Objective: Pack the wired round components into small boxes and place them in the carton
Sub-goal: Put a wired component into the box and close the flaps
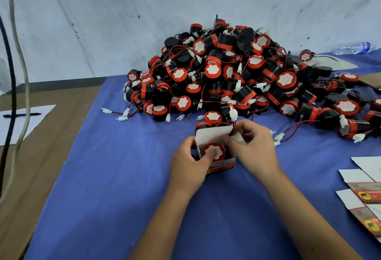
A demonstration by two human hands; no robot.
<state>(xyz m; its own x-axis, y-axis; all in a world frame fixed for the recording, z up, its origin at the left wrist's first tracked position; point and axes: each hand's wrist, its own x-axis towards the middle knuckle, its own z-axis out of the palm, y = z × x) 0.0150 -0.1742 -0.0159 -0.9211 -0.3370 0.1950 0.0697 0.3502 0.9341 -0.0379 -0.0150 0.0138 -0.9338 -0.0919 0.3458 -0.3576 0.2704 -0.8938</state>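
A small red-and-white box (223, 164) stands open on the blue cloth in front of me, its white lid flap (214, 135) raised. A round red-and-black component (215, 150) sits inside it, white face up. My left hand (188, 166) grips the box's left side, thumb pressing on the component's face. My right hand (254, 146) pinches the component's red-black wire at the box's right edge. Behind the box lies a big pile of wired round components (237, 74). No carton is in view.
Flat unfolded box blanks (367, 196) lie at the right edge. A white sheet with a pen (21, 115) rests on brown cardboard at left, with hanging cables (12, 86) in front. A plastic bottle (353, 48) lies at the back right by the wall.
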